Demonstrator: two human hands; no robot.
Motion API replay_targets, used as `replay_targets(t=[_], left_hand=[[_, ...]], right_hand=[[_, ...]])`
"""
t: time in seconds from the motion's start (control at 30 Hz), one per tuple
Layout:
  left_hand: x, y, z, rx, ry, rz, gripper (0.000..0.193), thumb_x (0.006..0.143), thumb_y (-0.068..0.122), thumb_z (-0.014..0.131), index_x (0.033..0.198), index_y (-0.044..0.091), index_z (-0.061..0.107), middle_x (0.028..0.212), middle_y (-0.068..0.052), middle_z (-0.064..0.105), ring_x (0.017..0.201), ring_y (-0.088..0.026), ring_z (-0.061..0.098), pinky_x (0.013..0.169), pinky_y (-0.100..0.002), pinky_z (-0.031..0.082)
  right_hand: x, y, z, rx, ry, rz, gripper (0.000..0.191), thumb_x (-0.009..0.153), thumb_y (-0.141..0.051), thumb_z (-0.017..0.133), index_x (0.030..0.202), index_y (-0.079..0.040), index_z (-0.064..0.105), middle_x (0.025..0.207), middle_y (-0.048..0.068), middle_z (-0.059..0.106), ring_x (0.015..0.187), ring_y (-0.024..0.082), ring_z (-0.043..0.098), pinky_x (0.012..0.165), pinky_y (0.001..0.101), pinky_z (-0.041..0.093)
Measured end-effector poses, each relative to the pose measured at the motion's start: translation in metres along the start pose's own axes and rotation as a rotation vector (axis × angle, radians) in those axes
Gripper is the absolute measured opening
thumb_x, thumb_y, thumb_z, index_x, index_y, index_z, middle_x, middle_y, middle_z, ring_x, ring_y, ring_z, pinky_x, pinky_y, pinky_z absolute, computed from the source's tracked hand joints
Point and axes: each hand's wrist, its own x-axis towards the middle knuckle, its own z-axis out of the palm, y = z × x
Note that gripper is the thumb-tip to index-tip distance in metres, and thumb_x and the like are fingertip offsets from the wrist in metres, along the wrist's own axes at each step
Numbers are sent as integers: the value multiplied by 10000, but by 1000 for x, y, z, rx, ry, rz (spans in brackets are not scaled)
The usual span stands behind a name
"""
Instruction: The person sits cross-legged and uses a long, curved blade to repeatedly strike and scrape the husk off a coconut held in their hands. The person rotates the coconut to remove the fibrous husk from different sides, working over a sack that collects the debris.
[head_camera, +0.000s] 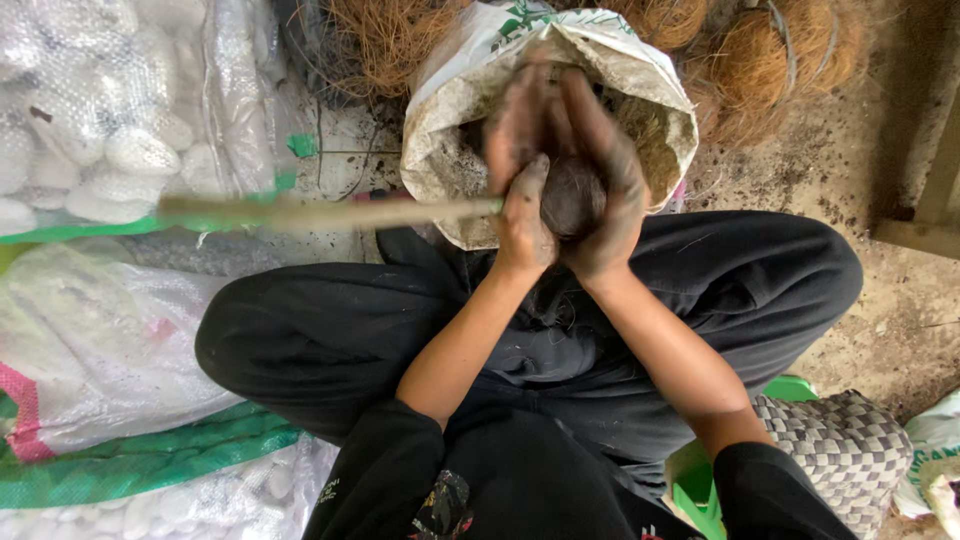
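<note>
My two soil-blackened hands meet over an open white sack (440, 120) of dark soil mix. Between the palms sits a dark round ball of soil (572, 196). My right hand (610, 175) cups it from the right and from above. From the left, my left hand (520, 200) presses against the ball while also gripping a long pale stick (320, 212) that points out to the left, blurred. I sit cross-legged in black trousers (330, 330), with the sack standing between my knees.
Bundles of brown coconut fibre (760, 60) lie behind the sack. Clear bags of white rounded pieces (90, 140) and white-green woven sacks (100, 360) fill the left. A woven chequered mat (845, 445) and a green stool (700, 490) are at right. Dirt floor (830, 180) beyond.
</note>
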Motion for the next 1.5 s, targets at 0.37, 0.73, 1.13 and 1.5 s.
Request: replay_targets(t=[0.37, 0.73, 1.13, 1.5], left_hand=[[2, 5, -1, 416, 137, 188, 541, 1085, 419, 406, 1599, 254, 378, 1639, 22, 363, 1558, -175, 272, 1319, -423, 224], [-19, 5, 1, -273, 159, -316, 525, 1175, 393, 354, 1604, 92, 325, 1652, -124, 353, 1589, -241, 295, 1366, -433, 247], [4, 15, -3, 507, 167, 229, 496, 1082, 452, 409, 1515, 210, 422, 1609, -19, 379, 1503, -182, 324, 1293, -441, 269], [-8, 9, 4, 201, 89, -3, 500, 1135, 440, 386, 1544, 153, 364, 1638, -68, 347, 1532, -197, 308, 1310, -391, 278]], right_hand=[[-23, 11, -12, -153, 29, 111, 408, 1111, -247, 494, 973, 67, 716, 1032, 171, 733, 926, 242, 696, 848, 330, 559], [-12, 15, -12, -317, -75, -314, 150, 829, -70, 706, 888, 68, 699, 949, 195, 723, 920, 281, 759, 869, 404, 649], [-6, -13, -13, 324, -106, 548, 260, 1014, -149, 627, 901, 77, 688, 890, 168, 684, 813, 244, 642, 779, 373, 539], [-16, 9, -20, -381, 39, -244, 319, 1031, -204, 558, 920, 32, 741, 944, 184, 725, 965, 327, 703, 920, 463, 603]])
